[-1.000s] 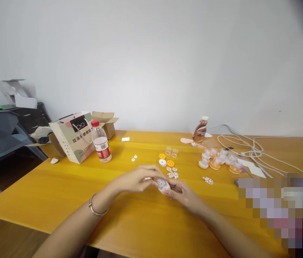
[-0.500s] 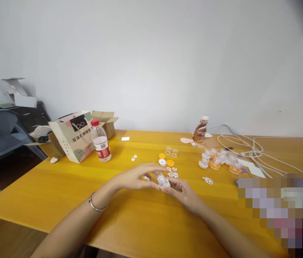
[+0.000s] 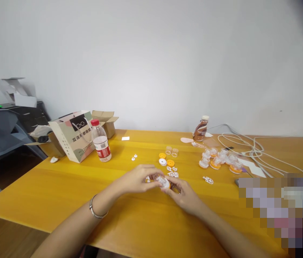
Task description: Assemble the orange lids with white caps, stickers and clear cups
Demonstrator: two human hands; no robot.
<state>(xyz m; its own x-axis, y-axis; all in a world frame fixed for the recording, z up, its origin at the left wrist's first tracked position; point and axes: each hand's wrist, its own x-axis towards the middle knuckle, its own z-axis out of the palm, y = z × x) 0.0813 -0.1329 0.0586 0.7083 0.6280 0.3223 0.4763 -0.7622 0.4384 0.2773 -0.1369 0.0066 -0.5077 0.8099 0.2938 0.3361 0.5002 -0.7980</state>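
Note:
Between my hands, above the table, is a small clear plastic container [image 3: 164,182] with white parts inside and an orange base. My right hand [image 3: 182,191] is closed around its base end. My left hand [image 3: 144,179] pinches its clear end, fingers curled over the top. Just beyond lie flat white cut-out pieces [image 3: 173,174], partly hidden by my fingers. Behind those sit orange discs [image 3: 170,163], a white disc [image 3: 162,162] and two clear cylinders [image 3: 174,153]. A pair of small white parts [image 3: 134,157] lies to the left.
Similar clear containers with orange or white bases [image 3: 219,159] cluster at the right, near white cables [image 3: 259,150]. A brown drink bottle [image 3: 200,129] stands behind. To the left are a water bottle [image 3: 101,143], a paper bag [image 3: 73,138] and a cardboard box [image 3: 108,127]. One white piece [image 3: 208,180] lies rightward.
My left hand has closed onto the container's clear end, where its fingers were spread over it before. The container has tipped further to the left.

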